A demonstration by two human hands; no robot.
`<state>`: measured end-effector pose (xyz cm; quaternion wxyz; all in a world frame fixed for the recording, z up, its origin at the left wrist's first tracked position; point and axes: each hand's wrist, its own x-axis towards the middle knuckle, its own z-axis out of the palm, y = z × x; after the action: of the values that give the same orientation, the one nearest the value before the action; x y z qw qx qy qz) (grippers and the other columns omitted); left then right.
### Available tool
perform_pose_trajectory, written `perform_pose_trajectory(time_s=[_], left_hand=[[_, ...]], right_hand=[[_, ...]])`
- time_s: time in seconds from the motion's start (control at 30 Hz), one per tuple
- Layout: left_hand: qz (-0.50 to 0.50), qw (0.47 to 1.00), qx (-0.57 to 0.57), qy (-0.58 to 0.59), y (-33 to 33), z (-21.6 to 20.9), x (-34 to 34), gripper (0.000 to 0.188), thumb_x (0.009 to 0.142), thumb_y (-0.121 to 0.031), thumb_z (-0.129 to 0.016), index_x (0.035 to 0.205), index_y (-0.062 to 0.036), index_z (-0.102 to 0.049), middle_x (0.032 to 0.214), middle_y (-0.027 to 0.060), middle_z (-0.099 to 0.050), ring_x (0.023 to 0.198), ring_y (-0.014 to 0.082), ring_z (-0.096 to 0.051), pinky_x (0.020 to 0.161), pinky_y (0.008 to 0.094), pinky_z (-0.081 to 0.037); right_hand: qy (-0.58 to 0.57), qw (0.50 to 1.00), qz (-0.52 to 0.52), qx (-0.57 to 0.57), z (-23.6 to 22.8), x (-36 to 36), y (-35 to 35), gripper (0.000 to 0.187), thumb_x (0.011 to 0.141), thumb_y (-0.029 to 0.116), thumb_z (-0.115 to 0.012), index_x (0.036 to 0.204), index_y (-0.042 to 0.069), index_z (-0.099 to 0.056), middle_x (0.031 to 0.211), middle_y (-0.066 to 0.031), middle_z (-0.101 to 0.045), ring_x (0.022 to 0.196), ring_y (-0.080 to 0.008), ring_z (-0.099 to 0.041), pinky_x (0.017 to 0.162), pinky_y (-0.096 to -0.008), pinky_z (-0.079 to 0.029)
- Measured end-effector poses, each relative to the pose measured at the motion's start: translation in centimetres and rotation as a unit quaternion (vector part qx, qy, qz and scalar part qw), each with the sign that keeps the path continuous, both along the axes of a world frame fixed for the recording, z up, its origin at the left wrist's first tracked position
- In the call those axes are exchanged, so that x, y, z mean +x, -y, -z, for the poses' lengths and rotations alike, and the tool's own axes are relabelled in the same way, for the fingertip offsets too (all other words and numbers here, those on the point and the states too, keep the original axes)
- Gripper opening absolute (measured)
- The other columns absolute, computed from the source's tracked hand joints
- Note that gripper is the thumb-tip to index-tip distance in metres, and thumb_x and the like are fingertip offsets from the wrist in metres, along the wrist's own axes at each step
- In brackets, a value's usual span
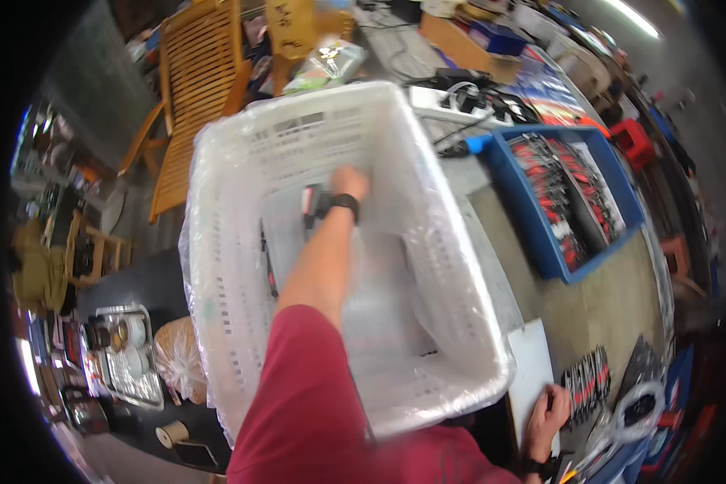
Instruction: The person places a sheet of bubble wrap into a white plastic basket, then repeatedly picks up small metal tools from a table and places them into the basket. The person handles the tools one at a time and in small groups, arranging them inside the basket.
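My left arm, in a maroon sleeve, reaches down into a large white plastic basket point(460, 266) lined with clear film. My left hand point(349, 184), a dark band at its wrist, is blurred by motion and its fingers are hidden. Right beside it in the basket is a small black thing with red and white parts point(311, 202), too blurred to name. Greyish clear sheeting point(379, 298) covers much of the basket's floor. At the lower right my right hand point(550, 407) rests with its fingers loosely out on a white board point(531, 363), beside a row of red-and-black hand tools point(586, 383).
A blue bin point(569, 270) of red-and-black tools stands on the table at right. A power strip with cords point(436, 103) lies behind. To the left are a wooden slatted chair point(198, 81), a metal tray point(133, 379), a tied bag point(181, 359) and a spool point(172, 434).
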<state>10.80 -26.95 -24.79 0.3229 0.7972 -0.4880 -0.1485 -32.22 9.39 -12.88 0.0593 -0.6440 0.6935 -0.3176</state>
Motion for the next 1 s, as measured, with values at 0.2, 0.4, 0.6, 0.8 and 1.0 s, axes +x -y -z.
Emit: perform_pose_trajectory(time_s=[0.2,0.4,0.6,0.8,1.0], left_hand=[[0.057,0.983,-0.100,-0.140,0.0,-6.8,2.6,0.028,0.076,-0.025,-0.058,0.089,-0.0020,-0.067,0.079,0.0117,-0.067,0.071,0.0243,-0.062,0.068,0.0350,-0.047],[0.209,0.914,-0.148,-0.316,-5.1,-18.4,-4.1,0.021,0.085,-0.018,-0.059,0.101,-0.0033,-0.059,0.070,-0.0052,-0.050,0.049,0.0010,-0.039,0.040,0.0151,-0.028],[0.399,0.852,-0.119,-0.319,-11.1,-24.4,-11.4,0.016,0.086,-0.013,-0.058,0.099,-0.0042,-0.058,0.073,-0.0044,-0.050,0.052,0.0007,-0.040,0.042,0.0144,-0.029],[0.508,0.814,-0.060,-0.276,-16.3,-25.8,-17.5,0.016,0.088,-0.012,-0.055,0.099,-0.0006,-0.056,0.068,-0.0042,-0.047,0.051,0.0023,-0.038,0.046,0.0159,-0.030],[0.533,0.801,-0.002,-0.270,-18.4,-26.1,-19.3,0.019,0.086,-0.011,-0.058,0.101,-0.0002,-0.057,0.073,-0.0032,-0.051,0.055,0.0027,-0.041,0.048,0.0158,-0.031]], right_hand=[[-0.026,0.999,-0.002,-0.025,0.0,-0.6,0.2,0.014,0.072,-0.001,-0.054,0.086,-0.001,-0.057,0.076,-0.0152,-0.053,0.070,-0.0322,-0.052,0.061,-0.0380,-0.042],[0.020,0.994,0.029,-0.102,-1.2,-3.3,-1.7,0.012,0.073,0.000,-0.058,0.086,0.001,-0.058,0.075,-0.0138,-0.055,0.067,-0.0296,-0.056,0.058,-0.0349,-0.045],[0.028,0.973,0.173,-0.152,-3.6,-8.6,-3.9,0.009,0.077,0.003,-0.058,0.085,0.001,-0.060,0.078,-0.0141,-0.058,0.069,-0.0315,-0.057,0.061,-0.0357,-0.046],[-0.021,0.966,0.242,-0.083,-2.8,-13.8,-3.6,0.013,0.080,0.009,-0.058,0.089,0.001,-0.060,0.082,-0.0132,-0.058,0.074,-0.0283,-0.057,0.064,-0.0345,-0.045],[-0.105,0.958,0.265,-0.028,-0.7,-14.5,-2.7,0.014,0.079,0.017,-0.059,0.086,0.005,-0.059,0.085,-0.0130,-0.057,0.080,-0.0337,-0.057,0.067,-0.0416,-0.047]])
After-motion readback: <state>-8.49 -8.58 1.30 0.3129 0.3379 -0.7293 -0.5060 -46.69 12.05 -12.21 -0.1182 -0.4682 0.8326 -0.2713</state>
